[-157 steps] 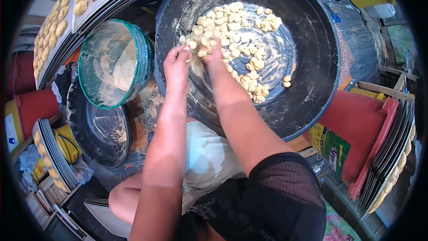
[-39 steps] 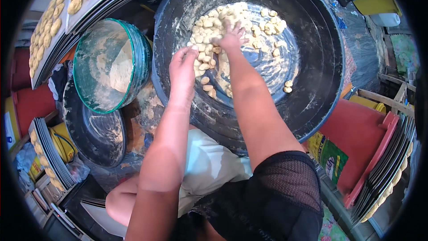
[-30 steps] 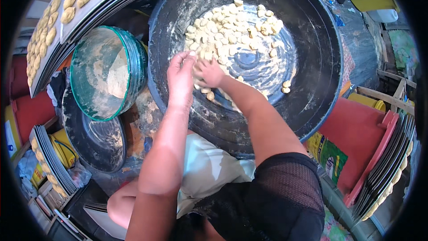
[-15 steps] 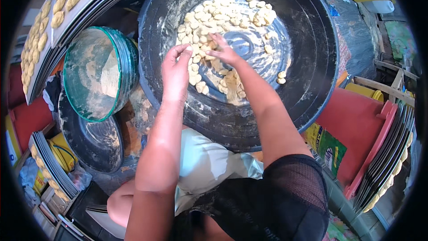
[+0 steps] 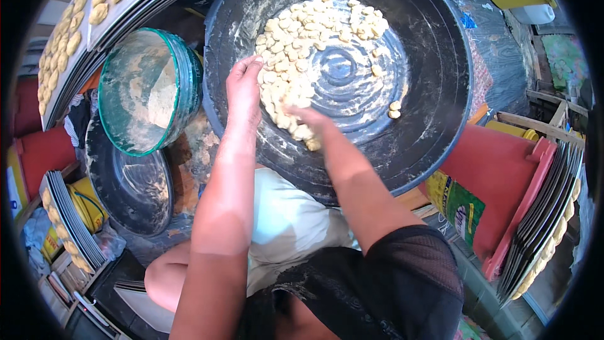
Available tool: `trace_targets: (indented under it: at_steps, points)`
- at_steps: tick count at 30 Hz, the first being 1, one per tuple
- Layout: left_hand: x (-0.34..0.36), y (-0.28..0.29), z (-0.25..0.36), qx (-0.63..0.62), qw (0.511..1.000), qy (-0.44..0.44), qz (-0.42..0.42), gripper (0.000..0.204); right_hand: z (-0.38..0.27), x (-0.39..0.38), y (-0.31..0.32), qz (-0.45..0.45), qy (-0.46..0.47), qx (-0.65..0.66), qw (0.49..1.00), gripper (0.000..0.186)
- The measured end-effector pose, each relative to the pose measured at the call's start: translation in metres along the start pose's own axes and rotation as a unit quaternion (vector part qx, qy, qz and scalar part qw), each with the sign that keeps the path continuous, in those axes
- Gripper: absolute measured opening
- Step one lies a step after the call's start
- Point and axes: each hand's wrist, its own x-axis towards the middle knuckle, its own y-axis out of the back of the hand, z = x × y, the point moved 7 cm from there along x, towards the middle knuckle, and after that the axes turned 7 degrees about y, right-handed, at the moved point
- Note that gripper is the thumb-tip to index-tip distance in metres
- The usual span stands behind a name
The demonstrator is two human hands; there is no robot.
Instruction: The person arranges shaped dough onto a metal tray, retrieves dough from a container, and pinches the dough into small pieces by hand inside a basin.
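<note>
A person is looking down at a large black basin (image 5: pixel 434 75), dusted with flour, that is holding a heap of small pale dough pieces (image 5: pixel 302 44). The heap is spreading across the basin's far and left-centre floor, running as a band from the near left toward the far right rim, with two stray pieces (image 5: pixel 394 109) sitting apart on the right.

The left hand (image 5: pixel 244 88) is resting at the heap's left edge, fingers (image 5: pixel 246 64) loosely extended and pointing toward the far rim, palm down, touching the nearest pieces but not closing on anything. The right hand (image 5: pixel 308 121) is lying at the heap's near edge, partly buried among the pieces; whether it is gripping any cannot be told. The dough is lying just beyond and between both hands, with the right hand nearer the near end of the band.

Left of the basin, a green-rimmed sieve (image 5: pixel 148 91) holding flour is sitting above a smaller black basin (image 5: pixel 129 186). Trays of shaped dough (image 5: pixel 69 31) are stacked at the far left.
</note>
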Motion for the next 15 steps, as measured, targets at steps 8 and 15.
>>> trace_targets:
  at_steps: [8,15]
  points:
    - [0.010,0.021,-0.010,0.058,0.998,0.007,0.012,0.029,-0.093,-0.030,-0.036,-0.206,0.098,0.221,0.948,0.043]
    - [-0.011,-0.039,-0.035,-0.019,0.955,0.139,-0.262,0.038,-0.205,-0.132,-0.007,0.003,0.300,-0.060,0.952,0.041]
